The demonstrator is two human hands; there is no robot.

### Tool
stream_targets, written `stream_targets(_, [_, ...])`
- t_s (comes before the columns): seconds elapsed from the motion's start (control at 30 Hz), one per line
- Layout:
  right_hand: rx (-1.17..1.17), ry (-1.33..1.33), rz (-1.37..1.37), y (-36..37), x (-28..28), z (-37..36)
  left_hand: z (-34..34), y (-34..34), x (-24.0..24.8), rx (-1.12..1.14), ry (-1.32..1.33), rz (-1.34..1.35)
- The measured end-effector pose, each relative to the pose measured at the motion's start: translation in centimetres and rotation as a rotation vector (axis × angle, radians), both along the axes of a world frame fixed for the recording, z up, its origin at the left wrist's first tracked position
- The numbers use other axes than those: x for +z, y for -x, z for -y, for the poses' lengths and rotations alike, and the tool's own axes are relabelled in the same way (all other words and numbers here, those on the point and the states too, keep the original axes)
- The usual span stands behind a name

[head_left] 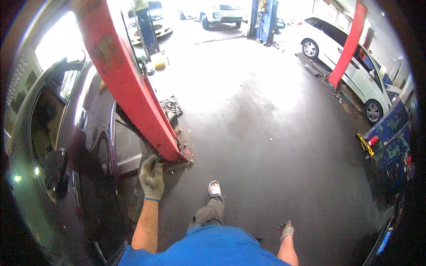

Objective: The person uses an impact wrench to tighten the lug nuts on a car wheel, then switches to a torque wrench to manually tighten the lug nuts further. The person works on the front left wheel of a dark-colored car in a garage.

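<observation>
My left hand, in a grey work glove with a blue cuff edge, is raised in front of me on the left. Its fingers are curled closed, and what they hold, if anything, is hidden. In the picture it lies just beside the foot of a red lift post; I cannot tell whether they touch. A dark car stands close along my left side. Low at my right side hangs my right hand, also gloved, with its fingers loosely apart and nothing visible in them.
Metal parts lie behind the red post. A white car stands beside another red post at the far right. Blue posts and more cars are at the back. A blue cabinet-like unit stands at right on the grey floor.
</observation>
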State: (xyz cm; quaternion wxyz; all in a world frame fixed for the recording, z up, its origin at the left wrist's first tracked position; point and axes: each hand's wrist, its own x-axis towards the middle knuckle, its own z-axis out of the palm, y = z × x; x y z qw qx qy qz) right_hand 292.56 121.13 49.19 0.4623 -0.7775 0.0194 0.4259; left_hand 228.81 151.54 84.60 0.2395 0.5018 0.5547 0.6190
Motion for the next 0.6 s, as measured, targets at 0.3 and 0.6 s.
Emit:
stream_targets(0.3, [0.484, 0.053, -0.076, 15.4, 10.0, -51.1, -33.5, 10.1, 15.5, 0.714, -0.224, -0.689])
stream_targets(0.6, [1.629, -0.566, 0.449, 45.5, 17.2, -104.1, -51.1, 15.1, 15.2, 1.332, -0.102, -0.972])
